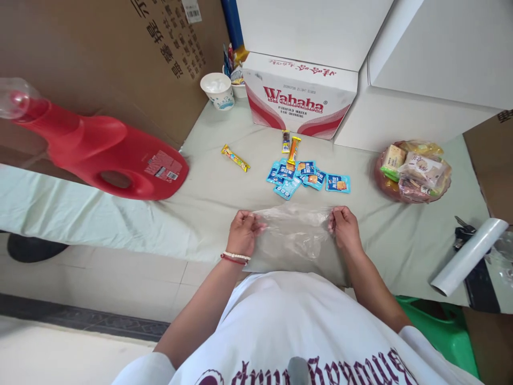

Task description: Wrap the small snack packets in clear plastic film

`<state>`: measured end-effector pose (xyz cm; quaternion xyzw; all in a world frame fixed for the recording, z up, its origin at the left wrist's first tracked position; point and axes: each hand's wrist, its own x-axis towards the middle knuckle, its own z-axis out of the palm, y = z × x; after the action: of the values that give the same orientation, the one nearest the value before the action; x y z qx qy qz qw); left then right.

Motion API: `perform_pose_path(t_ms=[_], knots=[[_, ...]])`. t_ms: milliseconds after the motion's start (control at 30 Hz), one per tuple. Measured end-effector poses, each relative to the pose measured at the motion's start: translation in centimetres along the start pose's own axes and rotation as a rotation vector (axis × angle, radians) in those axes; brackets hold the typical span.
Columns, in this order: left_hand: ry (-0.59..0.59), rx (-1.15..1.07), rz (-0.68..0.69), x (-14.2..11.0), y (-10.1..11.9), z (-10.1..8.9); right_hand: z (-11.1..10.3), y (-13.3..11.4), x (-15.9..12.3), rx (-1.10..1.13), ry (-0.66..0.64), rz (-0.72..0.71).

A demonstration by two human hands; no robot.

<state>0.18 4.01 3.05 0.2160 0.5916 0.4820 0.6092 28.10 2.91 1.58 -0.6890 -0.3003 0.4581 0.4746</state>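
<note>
Head camera view, and from where I stand the person has a thin piece of clear plastic drawn out between both hands, just over the near edge of the cloth-covered table. The left hand pinches one side of it between thumb and fingers; the right hand grips the other side likewise. I can't tell whether it is a bag or a loose sheet.

As I'd judge it, the handling is at an early point: the plastic is spread but crumpled, and nothing shows held in it. The blue packets lie loose beyond it, most overlapping. An orange-wrapped bar touches them, a small brown-and-yellow bar sits beside that, and a yellow stick lies apart, towards the red bottle. None of these is in the plastic.
</note>
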Motion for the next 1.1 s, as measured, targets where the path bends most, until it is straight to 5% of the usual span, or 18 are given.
perform_pose_path(t_ms=[100, 300, 467, 533, 600, 700, 900, 1000, 1100], knots=[[0.094, 0.089, 0.050, 0.8, 0.2, -1.6, -0.3, 0.7, -0.5, -0.035, 0.015, 0.018], [0.034, 0.489, 0.150, 1.3, 0.2, -3.4, -2.1, 0.9, -0.9, -0.409, -0.120, -0.143], [0.336, 0.940, 0.748, -0.3, -0.1, -3.2, -2.0, -1.4, -1.0, -0.787, -0.241, -0.638], [0.246, 1.044, 0.952, -0.9, -0.3, -2.7, -0.9, -2.1, -0.8, -0.874, -0.370, -0.750], [-0.028, 1.131, 1.033, -1.0, -0.7, -1.9, 0.3, -2.3, -0.2, -0.885, -0.443, -0.777], [-0.287, 1.259, 0.970, 0.1, -1.2, -0.8, 1.6, -2.4, 1.6, -0.743, -0.424, -0.725], [-0.278, 1.454, 0.780, 2.8, -1.4, -1.7, -1.5, -2.8, 5.9, -0.428, -0.290, -0.206], [-0.270, 1.471, 0.732, 2.9, -0.9, -3.5, -4.4, -4.4, 7.5, -0.706, -0.141, -0.181], [-0.138, 1.397, 0.788, 2.4, 0.5, -4.7, -5.1, -7.0, 9.3, -1.053, 0.035, -0.336]])
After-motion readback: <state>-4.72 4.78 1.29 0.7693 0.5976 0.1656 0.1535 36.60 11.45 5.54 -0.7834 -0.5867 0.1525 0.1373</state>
